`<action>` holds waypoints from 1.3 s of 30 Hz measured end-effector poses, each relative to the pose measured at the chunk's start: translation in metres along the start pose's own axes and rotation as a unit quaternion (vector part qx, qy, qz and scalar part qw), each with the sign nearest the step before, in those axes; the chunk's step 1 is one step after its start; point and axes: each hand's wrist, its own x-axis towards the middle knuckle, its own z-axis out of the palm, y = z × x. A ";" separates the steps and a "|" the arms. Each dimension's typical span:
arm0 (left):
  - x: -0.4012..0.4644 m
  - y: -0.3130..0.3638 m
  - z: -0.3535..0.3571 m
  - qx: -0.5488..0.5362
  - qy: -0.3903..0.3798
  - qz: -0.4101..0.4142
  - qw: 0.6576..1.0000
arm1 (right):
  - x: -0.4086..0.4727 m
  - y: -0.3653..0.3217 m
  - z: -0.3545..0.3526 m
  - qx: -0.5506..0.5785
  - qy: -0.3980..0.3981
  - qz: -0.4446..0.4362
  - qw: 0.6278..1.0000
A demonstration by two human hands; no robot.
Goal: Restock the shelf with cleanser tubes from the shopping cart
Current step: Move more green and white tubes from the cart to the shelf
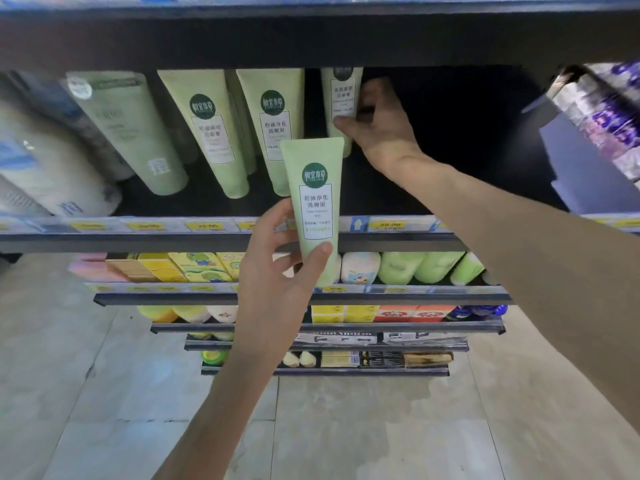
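Two hands are busy at the black metal shelf (398, 237). My right hand (379, 121) curls round a pale green cleanser tube (341, 98) standing far back on that shelf, thumb on its front. My left hand (277, 271) pinches another pale green tube with a dark round logo (313, 202), held up just in front of the shelf's edge. I think I am placing tubes now. Next, I should stand the front tube beside the back one, in the dark gap.

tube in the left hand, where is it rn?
Head view, centre: the left hand holds the tube upright before the shelf edge, below the right hand.
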 end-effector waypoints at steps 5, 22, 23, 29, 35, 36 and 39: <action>-0.001 -0.001 0.001 0.001 0.005 0.005 1.000 | 0.004 0.001 0.003 -0.014 -0.004 -0.011 1.000; -0.004 0.006 0.003 -0.015 0.011 -0.006 1.000 | -0.077 -0.015 -0.042 0.085 -0.040 -0.011 0.996; -0.004 0.007 0.003 -0.021 0.009 -0.008 1.000 | -0.092 -0.021 -0.049 0.098 -0.075 -0.020 0.992; -0.006 0.013 0.005 -0.045 0.015 -0.005 0.999 | -0.132 -0.043 -0.053 0.115 -0.207 -0.042 0.971; -0.007 0.014 0.005 -0.010 -0.006 0.038 0.999 | -0.134 -0.042 -0.053 0.110 -0.210 -0.045 0.971; -0.007 0.013 0.003 0.015 -0.004 0.053 0.998 | -0.133 -0.042 -0.055 0.124 -0.199 -0.042 0.971; -0.003 0.008 -0.009 0.174 0.049 0.160 0.971 | -0.126 -0.043 -0.060 0.190 -0.145 -0.031 0.970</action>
